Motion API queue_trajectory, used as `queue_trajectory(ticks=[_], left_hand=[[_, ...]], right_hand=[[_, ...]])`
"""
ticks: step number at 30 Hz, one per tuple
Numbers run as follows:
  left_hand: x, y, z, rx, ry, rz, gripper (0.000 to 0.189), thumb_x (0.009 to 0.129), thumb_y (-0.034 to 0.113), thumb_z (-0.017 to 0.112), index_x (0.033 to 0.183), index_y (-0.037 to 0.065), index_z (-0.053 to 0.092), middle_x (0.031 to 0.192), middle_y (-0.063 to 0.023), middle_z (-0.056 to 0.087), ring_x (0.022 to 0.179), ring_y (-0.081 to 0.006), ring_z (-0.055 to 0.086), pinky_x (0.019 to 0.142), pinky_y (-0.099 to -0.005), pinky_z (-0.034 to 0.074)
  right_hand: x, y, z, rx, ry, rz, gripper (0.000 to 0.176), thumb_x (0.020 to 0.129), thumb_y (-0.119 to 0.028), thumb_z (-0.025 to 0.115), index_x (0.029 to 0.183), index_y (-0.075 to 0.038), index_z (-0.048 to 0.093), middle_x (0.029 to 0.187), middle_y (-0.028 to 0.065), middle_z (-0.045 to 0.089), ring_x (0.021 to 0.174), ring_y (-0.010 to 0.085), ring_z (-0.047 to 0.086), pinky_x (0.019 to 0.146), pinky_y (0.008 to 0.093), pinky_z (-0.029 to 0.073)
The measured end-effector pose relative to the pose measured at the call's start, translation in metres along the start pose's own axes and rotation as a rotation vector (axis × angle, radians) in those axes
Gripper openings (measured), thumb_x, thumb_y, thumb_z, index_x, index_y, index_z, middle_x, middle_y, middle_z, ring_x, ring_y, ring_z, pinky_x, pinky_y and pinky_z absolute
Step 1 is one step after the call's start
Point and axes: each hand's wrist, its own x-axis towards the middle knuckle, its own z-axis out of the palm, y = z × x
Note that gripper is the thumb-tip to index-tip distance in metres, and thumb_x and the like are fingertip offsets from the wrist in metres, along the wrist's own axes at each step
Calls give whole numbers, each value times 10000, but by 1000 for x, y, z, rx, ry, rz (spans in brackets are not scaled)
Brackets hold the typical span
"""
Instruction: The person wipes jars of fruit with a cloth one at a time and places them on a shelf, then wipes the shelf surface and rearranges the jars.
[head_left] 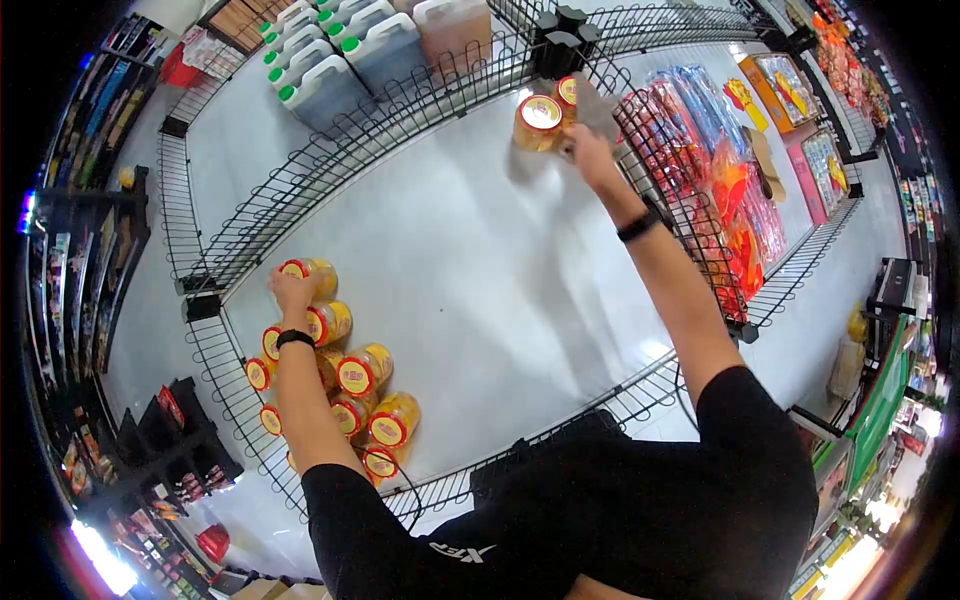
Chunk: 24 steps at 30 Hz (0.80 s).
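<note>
My left hand point(291, 291) is closed around a red-lidded jar point(322, 278) at the far end of a group of similar jars. More jars with red and yellow lids point(365, 370) stand close together under and beside my left forearm. At the far right corner my right hand point(588, 148) grips a grey cloth point(597, 110), slightly blurred; its fingers are partly hidden. Right beside that hand stands a jar with a pale lid centre point(540, 116). Another red-lidded jar point(568, 90) is just behind it, partly covered by the cloth.
Black wire rails point(350, 165) border the white display surface point(450, 290). Beyond the far rail stand several green-capped jugs point(325, 90). Past the right rail lie red and blue plastic packets point(690, 130) and boxes point(785, 90). A black post point(563, 45) rises at the far corner.
</note>
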Motion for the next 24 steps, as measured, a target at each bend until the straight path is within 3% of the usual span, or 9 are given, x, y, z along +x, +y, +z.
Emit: queue_trajectory(ticks=[1,3,5,8,10,12,15,17,24], left_hand=[[2,-6,4,-11,11,14,999,604,388,931,1385,10,437,1372,-292,483,1263,-438,513,1047,-469,483],[6,-11,4,-16,16,47,1003,616,397,922,1399,9,430,1390,-282,474,1269,-438,510,1046,-472,484],[4,-17,0,12,-11,85,999,635,416,908,1411,10,426,1412,-268,461,1280,-435,504,1044,-476,484],[4,-11,-15,159,-100,133,966,674,452,882,1416,17,441,1446,-254,437,1309,-432,482,1062,-491,467],[-3,0,-28,228,-32,213,890,722,438,849,1404,18,461,1441,-255,443,1316,-430,475,1076,-497,447],[-18,14,-49,191,57,307,815,765,400,821,1394,14,474,1430,-253,452,1318,-425,472,1090,-495,426],[-59,40,-83,-31,162,489,711,817,307,789,1383,2,485,1410,-238,470,1310,-407,479,1108,-476,400],[-103,49,-99,-205,167,615,654,840,244,771,1376,-5,491,1400,-220,479,1301,-387,489,1112,-459,390],[-279,86,-105,-667,-273,379,515,884,118,740,1353,45,539,1415,-142,531,1290,-246,534,993,-380,509]], right_hand=[[32,27,11,-59,-50,-88,408,865,-283,653,1166,-12,605,1096,122,622,1034,239,597,938,408,493],[77,61,31,-511,-107,-338,507,821,-284,703,1268,-63,610,1268,158,590,1189,311,544,998,517,453],[87,68,47,-1302,-102,-630,599,774,-274,745,1343,-140,616,1400,172,532,1312,386,464,1029,634,399],[72,17,55,-1734,-451,-445,678,712,-284,789,1371,-259,629,1495,137,454,1376,458,362,1010,736,333],[79,14,49,-1755,-482,-492,864,527,-362,911,1348,-299,650,1477,97,477,1356,419,403,972,688,390],[83,-2,47,-1693,-611,-444,951,450,-295,949,1351,-297,644,1466,94,488,1339,419,420,946,664,428],[84,-10,34,-1718,-669,-522,1048,407,-143,961,1386,-269,608,1390,118,537,1201,419,532,865,552,538],[97,0,26,-1744,-700,-525,1032,420,-140,956,1385,-247,608,1365,129,548,1157,416,561,831,541,556],[79,24,20,-1751,-590,-713,796,684,-48,799,1417,-234,549,1361,138,503,1116,448,573,783,534,563]])
